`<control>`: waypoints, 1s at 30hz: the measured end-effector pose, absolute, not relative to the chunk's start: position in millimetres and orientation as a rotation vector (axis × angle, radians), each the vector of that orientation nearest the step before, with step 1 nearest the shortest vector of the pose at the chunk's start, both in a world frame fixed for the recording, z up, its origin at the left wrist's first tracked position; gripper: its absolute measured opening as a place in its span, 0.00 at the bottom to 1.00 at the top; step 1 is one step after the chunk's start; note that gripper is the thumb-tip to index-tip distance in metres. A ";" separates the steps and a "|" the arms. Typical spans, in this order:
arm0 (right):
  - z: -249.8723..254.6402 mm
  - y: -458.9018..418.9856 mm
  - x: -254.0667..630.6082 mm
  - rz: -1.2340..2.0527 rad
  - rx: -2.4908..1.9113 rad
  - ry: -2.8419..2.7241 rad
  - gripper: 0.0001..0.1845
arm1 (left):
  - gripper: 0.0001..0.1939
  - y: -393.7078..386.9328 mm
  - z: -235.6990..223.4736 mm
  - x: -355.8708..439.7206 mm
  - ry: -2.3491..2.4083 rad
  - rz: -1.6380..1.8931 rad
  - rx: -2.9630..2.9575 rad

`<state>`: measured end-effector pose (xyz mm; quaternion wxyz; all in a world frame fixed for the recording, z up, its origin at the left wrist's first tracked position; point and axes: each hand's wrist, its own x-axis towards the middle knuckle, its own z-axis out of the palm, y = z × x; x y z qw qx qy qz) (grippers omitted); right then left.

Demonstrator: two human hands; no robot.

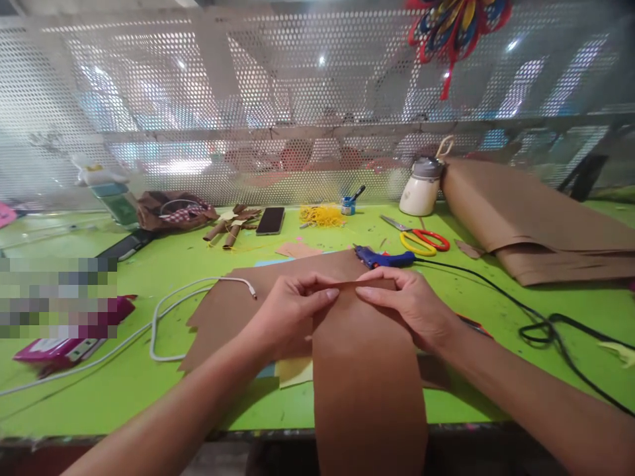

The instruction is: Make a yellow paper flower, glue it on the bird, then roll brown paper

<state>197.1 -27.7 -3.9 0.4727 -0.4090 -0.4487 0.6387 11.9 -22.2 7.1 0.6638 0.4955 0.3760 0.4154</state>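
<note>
A long strip of brown paper (367,370) runs from the middle of the green table (124,383) down over its near edge. My left hand (292,311) pinches the strip's far edge from the left, fingers closed on it. My right hand (407,304) pinches the same edge from the right, its fingers pressed along the fold. Under the strip lies a larger brown sheet (233,304) with a yellow and a blue paper scrap (292,371) peeking out below it.
A blue glue gun (384,258) with a black cord (536,324) lies just beyond my hands. Scissors (421,239), a white bottle (421,188), brown paper rolls (536,218), a phone (270,220), yellow threads (322,215), a white cable (169,317) and a pink packet (59,350) surround them. Perforated mesh (278,99) closes the back.
</note>
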 end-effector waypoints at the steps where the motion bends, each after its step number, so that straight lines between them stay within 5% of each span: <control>1: -3.5 -27.6 196.7 1.574 -1.008 -1.084 0.16 | 0.09 -22.7 7.1 12.7 0.838 0.933 1.093; 6: -4.1 -27.5 196.1 1.579 -1.030 -1.076 0.15 | 0.15 -24.8 4.6 16.6 0.787 0.877 0.970; 18: 2.1 -34.0 201.0 1.489 -1.001 -1.104 0.07 | 0.11 -26.6 1.9 16.8 0.857 0.943 1.096; 30: 2.6 -39.3 209.4 1.249 -0.900 -1.412 0.02 | 0.08 -39.3 17.7 5.7 0.931 1.096 1.836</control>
